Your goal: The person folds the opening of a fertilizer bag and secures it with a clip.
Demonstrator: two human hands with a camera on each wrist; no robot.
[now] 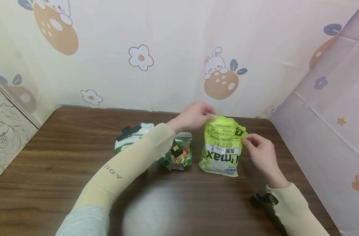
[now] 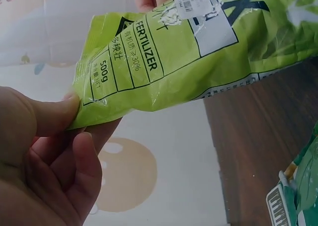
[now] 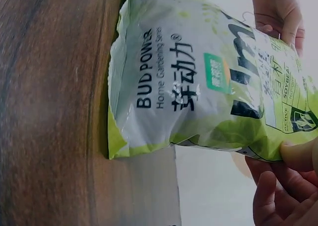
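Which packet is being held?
The lime-green fertilizer bag, rightmost, pinched by the left hand and right hand; neither holds the white-topped packet or fruit-printed packet.

- We stretch our left arm [image 1: 123,167] forward and to the right.
- Our left hand [image 1: 193,115] pinches between thumb and bent fingers.
- Our right arm [image 1: 296,209] slants forward and leftward.
- Our right hand [image 1: 262,155] pinches likewise, its lower fingers curled.
- We hold both hands apart, the left farther forward.
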